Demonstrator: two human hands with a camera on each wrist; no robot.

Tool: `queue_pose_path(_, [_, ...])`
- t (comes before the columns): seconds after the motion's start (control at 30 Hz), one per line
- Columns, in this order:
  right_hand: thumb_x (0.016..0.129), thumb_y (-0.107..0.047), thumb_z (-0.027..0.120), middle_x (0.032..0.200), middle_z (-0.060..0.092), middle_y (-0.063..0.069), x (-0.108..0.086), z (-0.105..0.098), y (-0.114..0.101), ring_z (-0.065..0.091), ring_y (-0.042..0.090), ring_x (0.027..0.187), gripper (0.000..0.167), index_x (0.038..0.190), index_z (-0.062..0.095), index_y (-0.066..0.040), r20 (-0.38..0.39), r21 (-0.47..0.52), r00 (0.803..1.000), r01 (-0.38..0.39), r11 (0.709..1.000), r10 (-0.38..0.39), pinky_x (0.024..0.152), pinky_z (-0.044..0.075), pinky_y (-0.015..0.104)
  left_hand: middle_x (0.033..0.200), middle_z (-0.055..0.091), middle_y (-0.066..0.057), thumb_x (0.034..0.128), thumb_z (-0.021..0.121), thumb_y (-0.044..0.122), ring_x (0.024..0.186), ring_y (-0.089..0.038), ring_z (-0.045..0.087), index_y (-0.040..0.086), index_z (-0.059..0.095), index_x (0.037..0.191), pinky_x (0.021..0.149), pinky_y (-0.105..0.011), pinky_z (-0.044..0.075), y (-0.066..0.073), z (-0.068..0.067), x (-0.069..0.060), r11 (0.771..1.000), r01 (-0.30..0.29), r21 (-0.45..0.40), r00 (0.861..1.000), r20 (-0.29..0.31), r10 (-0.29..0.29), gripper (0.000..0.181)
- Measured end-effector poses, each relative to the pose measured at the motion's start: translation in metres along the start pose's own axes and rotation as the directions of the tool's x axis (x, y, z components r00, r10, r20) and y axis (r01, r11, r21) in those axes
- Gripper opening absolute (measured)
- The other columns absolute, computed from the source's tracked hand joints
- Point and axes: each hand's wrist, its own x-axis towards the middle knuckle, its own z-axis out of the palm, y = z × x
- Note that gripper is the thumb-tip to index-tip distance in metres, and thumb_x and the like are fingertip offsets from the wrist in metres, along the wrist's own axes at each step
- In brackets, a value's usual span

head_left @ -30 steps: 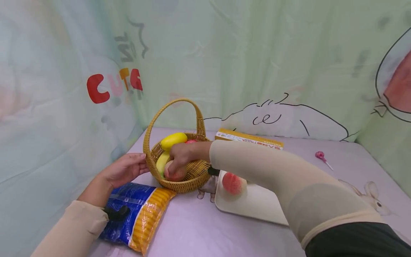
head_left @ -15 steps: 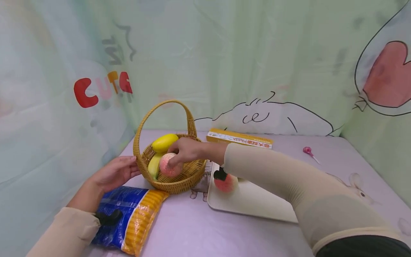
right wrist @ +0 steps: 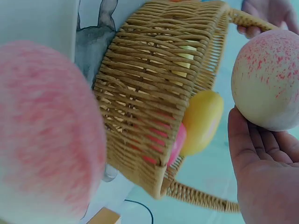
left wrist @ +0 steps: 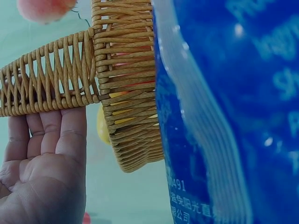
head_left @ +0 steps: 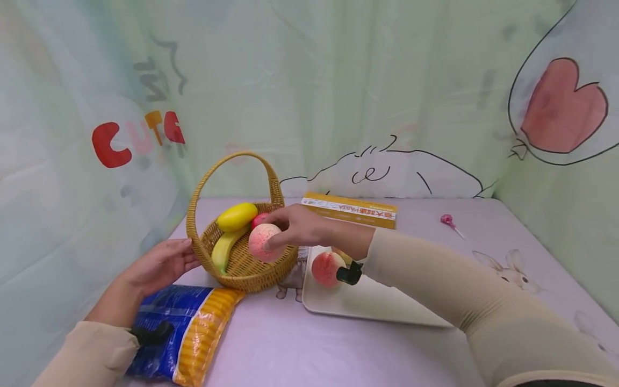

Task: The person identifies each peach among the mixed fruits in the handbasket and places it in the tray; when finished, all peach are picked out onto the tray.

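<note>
My right hand (head_left: pixel 306 227) holds a pink-and-cream peach (head_left: pixel 265 243) between thumb and fingers, above the right side of a wicker basket (head_left: pixel 251 282). In the right wrist view the peach (right wrist: pixel 267 79) rests against the fingertips. Inside the basket lie a banana (head_left: pixel 226 250), an oval yellow fruit (head_left: pixel 237 217) and a red fruit (head_left: pixel 259 220), partly covered. My left hand (head_left: pixel 162 265) touches the foot of the basket's handle from the left. Its fingers look nearly straight in the left wrist view, their tips hidden behind the wicker (left wrist: pixel 46 77).
A white tray (head_left: pixel 382 307) bears another peach (head_left: pixel 326 269) and a fruit mostly hidden by the right wrist. A yellow pasta box (head_left: pixel 353 208) lies behind it. A lollipop (head_left: pixel 447 221) is at the right, and a blue-and-yellow bag (head_left: pixel 188 333) lies at the front left.
My right hand has lifted the peach up and to the right from inside the basket, uncovering the banana. The left hand stays at the handle. The head view has turned slightly right.
</note>
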Motion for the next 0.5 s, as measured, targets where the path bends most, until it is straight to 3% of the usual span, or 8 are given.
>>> queue_pose_path(0.27, [0.086,-0.018,0.080,0.116,0.072,0.004,-0.030,-0.014,0.007,0.065,0.021,0.103,0.042,0.126,0.070,-0.013,-0.099,0.096,0.995,0.007,0.995,0.002,0.091,0.058,0.032,0.131,0.072,0.001,0.1143,0.021,0.011,0.123,-0.013,0.067,0.011,0.072,0.129,0.109,-0.027,0.050,0.002,-0.004,-0.003,1.000,0.000,0.004,1.000,0.008,0.000,0.053])
queue_pose_path(0.5, [0.087,-0.018,0.081,0.121,0.071,0.006,-0.059,-0.023,0.020,0.066,0.023,0.107,0.051,0.136,0.066,-0.012,-0.163,0.147,0.984,-0.055,0.988,0.079,0.091,0.059,0.034,0.131,0.072,0.001,0.1144,0.022,0.011,0.123,-0.013,0.067,0.012,0.071,0.130,0.109,-0.027,0.050,0.003,-0.004,-0.006,1.000,0.005,0.007,1.000,-0.001,-0.005,0.051])
